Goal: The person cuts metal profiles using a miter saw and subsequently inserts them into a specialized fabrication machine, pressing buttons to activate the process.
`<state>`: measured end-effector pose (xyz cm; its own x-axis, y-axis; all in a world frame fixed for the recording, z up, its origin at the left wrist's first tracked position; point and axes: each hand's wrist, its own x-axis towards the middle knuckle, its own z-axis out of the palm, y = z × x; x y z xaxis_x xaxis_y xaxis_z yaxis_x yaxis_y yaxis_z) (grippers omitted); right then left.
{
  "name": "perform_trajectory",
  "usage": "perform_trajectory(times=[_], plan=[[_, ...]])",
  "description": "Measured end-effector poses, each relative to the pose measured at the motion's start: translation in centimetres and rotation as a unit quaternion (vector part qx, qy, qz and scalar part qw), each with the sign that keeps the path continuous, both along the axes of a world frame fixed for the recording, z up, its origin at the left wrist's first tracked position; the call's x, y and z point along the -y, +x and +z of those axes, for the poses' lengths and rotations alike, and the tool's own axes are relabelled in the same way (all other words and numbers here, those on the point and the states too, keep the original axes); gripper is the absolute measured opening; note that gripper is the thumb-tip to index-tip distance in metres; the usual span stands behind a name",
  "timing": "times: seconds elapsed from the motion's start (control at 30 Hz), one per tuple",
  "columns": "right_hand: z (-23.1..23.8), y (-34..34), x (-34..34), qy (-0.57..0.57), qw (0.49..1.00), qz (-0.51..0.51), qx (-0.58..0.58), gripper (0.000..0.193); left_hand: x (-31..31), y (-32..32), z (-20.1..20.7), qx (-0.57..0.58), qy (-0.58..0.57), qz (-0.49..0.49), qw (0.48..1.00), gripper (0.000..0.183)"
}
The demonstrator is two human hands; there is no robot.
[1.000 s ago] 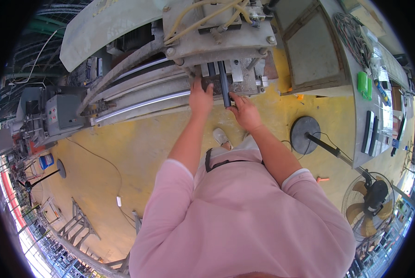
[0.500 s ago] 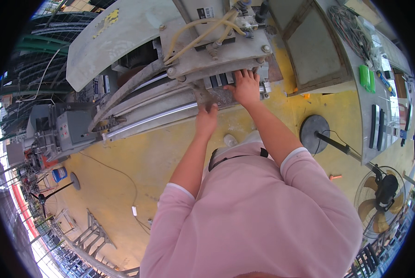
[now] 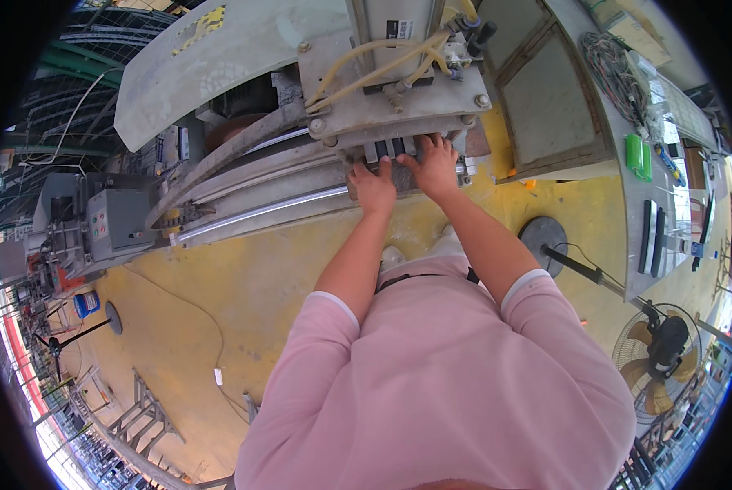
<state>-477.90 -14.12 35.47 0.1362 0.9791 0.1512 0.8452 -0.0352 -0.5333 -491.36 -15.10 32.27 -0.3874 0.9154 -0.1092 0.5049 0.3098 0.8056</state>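
Observation:
My left hand (image 3: pixel 373 189) and my right hand (image 3: pixel 436 171) rest side by side at the near edge of a machine's clamping bed, below a thick grey metal plate (image 3: pixel 398 104). Between them, short dark bars (image 3: pixel 384 152) lie in a row with lighter grey pieces. My left thumb touches the near end of one bar, with its other fingers spread to the left. The right hand's fingers stretch forward under the plate edge and its thumb points toward the bars. Neither hand is closed around anything. The fingertips are partly hidden.
Above the plate stands a pneumatic cylinder (image 3: pixel 392 37) with yellowish hoses (image 3: pixel 345 65). Steel guide rails (image 3: pixel 260 216) run left to a grey control box (image 3: pixel 121 224). To the right are a workbench (image 3: pixel 639 220), a round black stand base (image 3: pixel 541 238) and a fan (image 3: pixel 664 351).
My left hand has moved up and right, from the bed's front edge to the bars. The right hand has shifted slightly, its thumb now nearer the left one. The view has tilted a little.

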Motion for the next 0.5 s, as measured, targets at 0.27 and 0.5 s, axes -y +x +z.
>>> perform_trajectory(times=[0.27, 0.5], plan=[[0.5, 1.3, -1.7, -0.024, 0.998, 0.008, -0.066, 0.053, -0.4, -1.4, -0.6, 0.168, -0.036, -0.007, 0.985, 0.063], [13.8, 15.0, -1.7, -0.237, 0.970, 0.058, 0.018, 0.044, 8.9, -8.1, -1.1, 0.353, -0.072, 0.084, 0.929, 0.037]])
